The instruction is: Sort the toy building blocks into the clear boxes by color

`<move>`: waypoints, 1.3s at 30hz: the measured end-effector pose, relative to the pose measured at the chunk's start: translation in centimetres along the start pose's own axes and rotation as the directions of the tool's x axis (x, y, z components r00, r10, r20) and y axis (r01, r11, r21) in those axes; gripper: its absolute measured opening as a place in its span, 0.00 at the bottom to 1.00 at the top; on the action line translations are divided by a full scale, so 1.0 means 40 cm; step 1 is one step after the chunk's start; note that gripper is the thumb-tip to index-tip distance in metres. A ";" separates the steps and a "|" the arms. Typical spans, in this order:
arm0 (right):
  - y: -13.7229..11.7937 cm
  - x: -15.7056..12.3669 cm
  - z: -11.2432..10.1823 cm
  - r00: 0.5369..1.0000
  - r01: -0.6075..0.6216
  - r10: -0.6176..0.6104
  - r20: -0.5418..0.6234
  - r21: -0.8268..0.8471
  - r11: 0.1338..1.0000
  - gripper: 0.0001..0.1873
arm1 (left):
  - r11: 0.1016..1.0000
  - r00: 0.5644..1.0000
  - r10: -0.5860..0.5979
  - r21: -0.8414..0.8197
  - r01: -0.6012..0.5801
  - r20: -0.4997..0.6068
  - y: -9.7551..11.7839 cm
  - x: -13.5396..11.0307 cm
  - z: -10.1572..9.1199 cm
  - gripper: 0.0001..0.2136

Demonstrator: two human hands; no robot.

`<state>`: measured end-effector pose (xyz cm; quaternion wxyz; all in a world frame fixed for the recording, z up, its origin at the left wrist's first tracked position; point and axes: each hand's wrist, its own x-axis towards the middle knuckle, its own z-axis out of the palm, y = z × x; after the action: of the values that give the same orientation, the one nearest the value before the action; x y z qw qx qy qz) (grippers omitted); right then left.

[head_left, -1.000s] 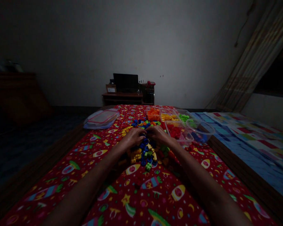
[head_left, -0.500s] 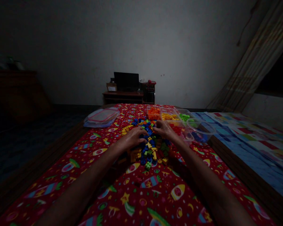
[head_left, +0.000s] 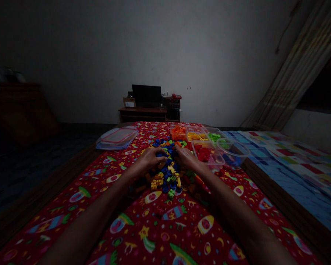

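Note:
A heap of toy building bricks (head_left: 171, 170) in yellow, blue, green, red and orange lies on the red patterned cloth. My left hand (head_left: 150, 158) is at the heap's left side. Its thumb and fingers curve around blue bricks (head_left: 161, 155). Across from it, my right hand (head_left: 186, 157) reaches into the heap's upper right part with fingers bent together. Whatever those fingertips pinch is too small and dark to make out. Close beside the right hand stands a clear plastic box (head_left: 220, 160) with red bricks (head_left: 204, 154) in it.
More clear boxes hold orange bricks (head_left: 178, 130), yellow bricks (head_left: 197, 136) and green bricks (head_left: 214, 137). A round-rimmed tub (head_left: 245, 150) with blue pieces stands at the right. Stacked lids (head_left: 117, 138) lie at the left. A bed (head_left: 287, 162) adjoins the table.
My left hand has shifted a little left, and blue bricks now show between its thumb and fingers. My right hand has moved slightly left and down, its fingers now drawn together.

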<state>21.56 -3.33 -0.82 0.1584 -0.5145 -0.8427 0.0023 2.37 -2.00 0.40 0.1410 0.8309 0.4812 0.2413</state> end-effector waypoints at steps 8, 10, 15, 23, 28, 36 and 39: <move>0.022 0.013 0.019 0.979 -0.044 0.081 -0.188 0.192 0.980 0.14 | 0.985 0.997 -0.058 -0.168 0.049 -0.054 -0.003 -0.001 0.007 0.16; 0.031 0.026 0.022 0.956 -0.069 0.152 -0.253 0.312 0.948 0.13 | 0.959 0.993 -0.099 -0.272 0.079 -0.060 0.000 -0.003 0.009 0.17; 0.033 0.057 0.038 0.945 -0.090 0.246 -0.214 0.554 0.828 0.09 | 0.855 0.980 -0.198 -0.489 0.172 -0.001 0.014 -0.009 0.013 0.20; -0.012 0.031 0.010 0.950 0.007 0.123 -0.286 0.416 0.909 0.09 | 0.865 0.989 -0.147 -0.488 0.115 -0.028 0.017 -0.009 0.026 0.26; -0.018 0.012 0.002 0.956 0.064 -0.002 -0.294 0.200 0.978 0.09 | 0.967 0.981 -0.098 -0.251 0.053 -0.169 -0.012 0.006 0.044 0.14; 0.018 0.003 0.009 0.947 0.046 0.018 -0.322 0.191 0.981 0.11 | 0.924 0.959 -0.185 -0.369 0.096 -0.215 -0.029 0.003 0.017 0.12; -0.002 0.019 -0.003 0.942 -0.020 0.147 -0.300 0.388 0.922 0.08 | 0.753 0.960 -0.261 -0.643 0.138 -0.099 -0.005 -0.001 0.026 0.15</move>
<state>21.22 -2.73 -0.50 0.3906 -0.5033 -0.7658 0.0876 2.76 -1.94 -0.56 0.3910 0.6535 0.4695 0.4469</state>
